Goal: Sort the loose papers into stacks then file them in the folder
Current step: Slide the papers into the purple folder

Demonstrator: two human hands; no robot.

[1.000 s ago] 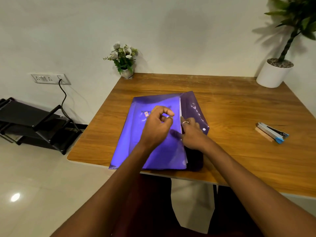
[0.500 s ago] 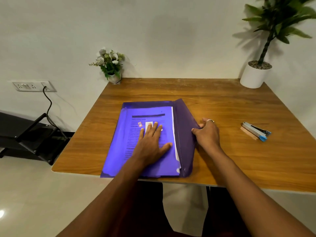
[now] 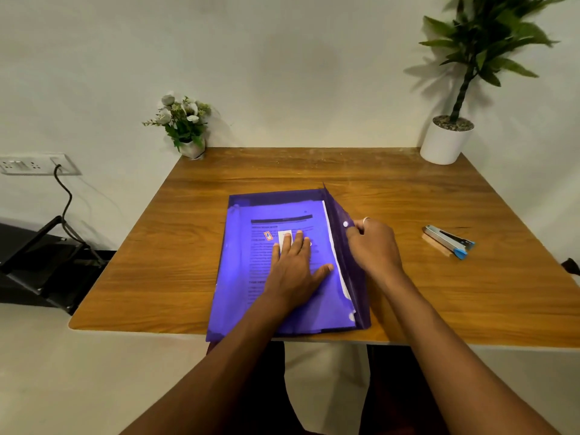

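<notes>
Flap (image 3: 339, 211) of the folder (image 3: 238, 262) stands along its 3 o'clock edge, running 12 to 6, pinched by the right hand (image 3: 375, 246); the left hand (image 3: 295, 271) presses flat at its 9 o'clock.

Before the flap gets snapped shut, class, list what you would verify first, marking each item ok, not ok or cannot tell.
1. Papers inside purple folder: ok, print shows through.
2. Paper edges squared: not ok, lower right corner ragged.
3. Left hand pressing folder flat: ok.
4. Right hand pinching flap near its snap: ok.
5. Snap's mating half located: cannot tell.
6. Stapler clear of flap: ok.
</notes>
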